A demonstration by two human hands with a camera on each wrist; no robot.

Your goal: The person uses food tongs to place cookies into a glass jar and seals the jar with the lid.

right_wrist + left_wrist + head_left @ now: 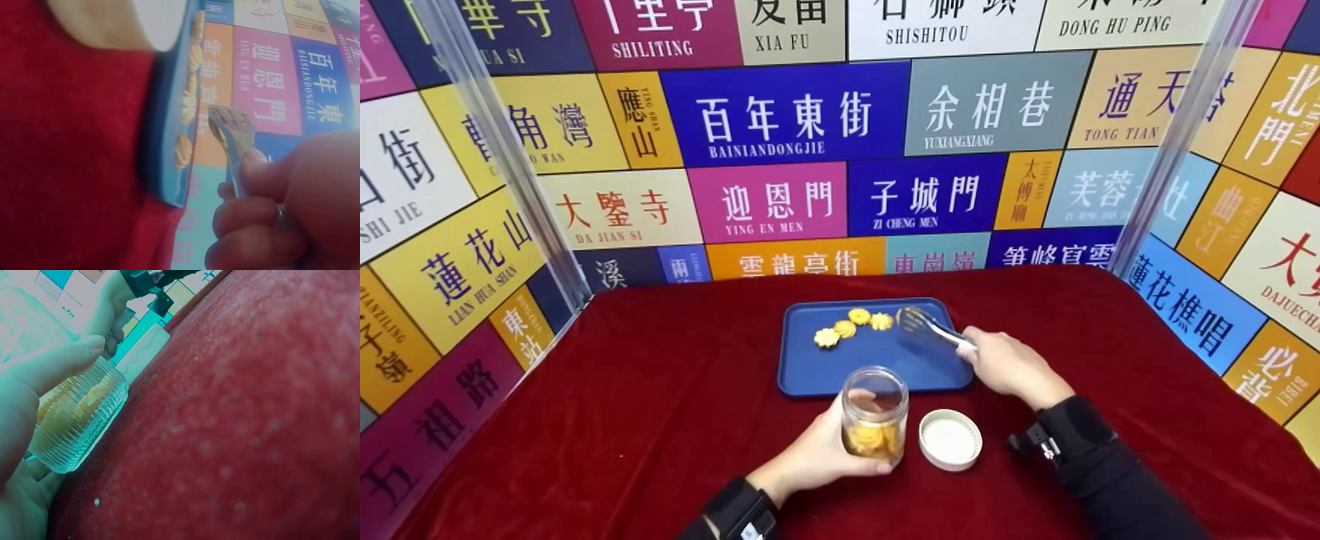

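My left hand [817,454] grips a clear glass jar [876,401] with its thumb and fingers around the side. The jar has no lid on it, and yellow cookies [872,441] lie in its lower part. In the left wrist view the ribbed jar base [79,433] is tilted close to the cloth. My right hand [1011,366] holds metal tongs [936,328] over the right part of a blue tray [810,375]. No cookie shows between the tong tips [230,118] in the right wrist view. Several flower-shaped cookies [845,329] lie at the tray's back left.
A pale round lid [950,441] lies on the dark red cloth [660,390], just right of the jar and in front of the tray. Panels [784,112] printed with street names stand behind and at both sides. Clear posts [1174,135] rise at the back corners.
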